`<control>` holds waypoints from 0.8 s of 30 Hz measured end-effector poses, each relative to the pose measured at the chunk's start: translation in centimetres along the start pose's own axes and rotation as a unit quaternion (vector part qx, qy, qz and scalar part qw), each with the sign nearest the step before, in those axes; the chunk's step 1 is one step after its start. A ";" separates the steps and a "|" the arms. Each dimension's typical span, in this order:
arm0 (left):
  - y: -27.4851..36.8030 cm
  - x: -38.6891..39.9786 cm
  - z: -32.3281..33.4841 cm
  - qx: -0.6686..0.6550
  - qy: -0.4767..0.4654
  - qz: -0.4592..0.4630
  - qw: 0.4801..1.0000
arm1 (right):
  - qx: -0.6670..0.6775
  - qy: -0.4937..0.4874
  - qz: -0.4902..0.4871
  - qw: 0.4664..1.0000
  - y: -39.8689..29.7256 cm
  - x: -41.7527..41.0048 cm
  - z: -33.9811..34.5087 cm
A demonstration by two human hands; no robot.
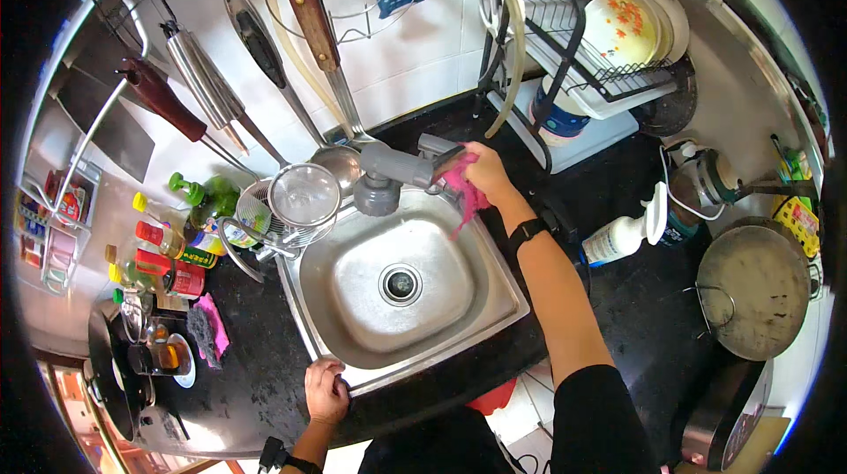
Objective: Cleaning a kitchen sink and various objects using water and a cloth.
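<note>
A pink cloth (pixel 466 188) is gripped in my right hand (pixel 486 173), beyond the far right corner of the stainless steel sink (pixel 403 255). The cloth touches a dark object beside the grey plastic pipe fitting (pixel 403 169); my fingers partly hide that object, so I cannot tell what it is. My left hand (pixel 326 391) rests with curled fingers on the sink's near left corner, with nothing seen in it. A round drain (pixel 400 284) sits in the sink's bottom, and no water shows in the basin.
Ladles, a strainer (pixel 305 194) and a wood-handled turner (pixel 311 17) hang over the far left. Bottles (pixel 178 245) line the left side. At right are a dish rack (pixel 562 44) with bowls, a white spray bottle (pixel 622 232) and a large round pan (pixel 754 288).
</note>
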State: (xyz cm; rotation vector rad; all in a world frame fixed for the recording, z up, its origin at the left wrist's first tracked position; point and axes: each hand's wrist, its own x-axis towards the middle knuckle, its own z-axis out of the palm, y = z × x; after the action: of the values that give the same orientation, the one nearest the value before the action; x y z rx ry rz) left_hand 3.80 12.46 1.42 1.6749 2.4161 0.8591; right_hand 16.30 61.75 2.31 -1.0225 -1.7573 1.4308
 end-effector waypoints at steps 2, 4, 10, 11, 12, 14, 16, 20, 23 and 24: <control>0.3 0.2 0.8 -0.009 0.000 0.011 1.000 | 0.025 0.097 0.028 0.995 4.9 0.6 -0.6; 0.5 0.5 1.9 -0.023 0.001 0.029 0.999 | 0.090 0.240 0.025 0.966 8.8 -0.2 -1.7; -0.3 -0.4 0.2 -0.005 0.006 0.005 1.000 | 0.283 0.371 0.006 0.884 4.7 -7.4 8.3; 0.1 -0.3 0.1 -0.007 0.007 0.005 1.000 | 0.282 0.371 0.003 0.885 3.5 -8.2 8.6; 0.1 -0.2 0.1 -0.009 0.005 0.005 1.000 | 0.318 0.377 0.012 0.870 3.1 -8.8 9.0; 0.1 -0.1 0.5 -0.013 0.002 0.012 1.000 | 0.313 0.378 0.038 0.871 2.5 -9.2 8.9; 0.0 -0.2 0.4 -0.016 0.003 0.014 1.000 | 0.152 0.404 -0.014 0.902 0.5 -10.0 8.7; -0.4 -0.2 0.5 -0.009 -0.005 0.006 1.000 | -0.199 0.386 -0.189 0.881 -1.5 -8.7 6.9; -0.2 0.0 0.7 -0.009 -0.010 0.008 1.000 | -0.196 0.350 -0.175 0.899 -0.7 -7.0 5.0; 0.0 0.0 0.6 -0.003 -0.011 0.008 1.000 | -0.198 0.349 -0.175 0.899 -0.4 -6.5 5.0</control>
State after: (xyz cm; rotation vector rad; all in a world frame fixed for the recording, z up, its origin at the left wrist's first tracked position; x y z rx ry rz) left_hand 4.04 12.67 0.90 1.6933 2.3866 0.8454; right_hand 15.12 53.60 1.63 -1.1569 -1.5804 0.3923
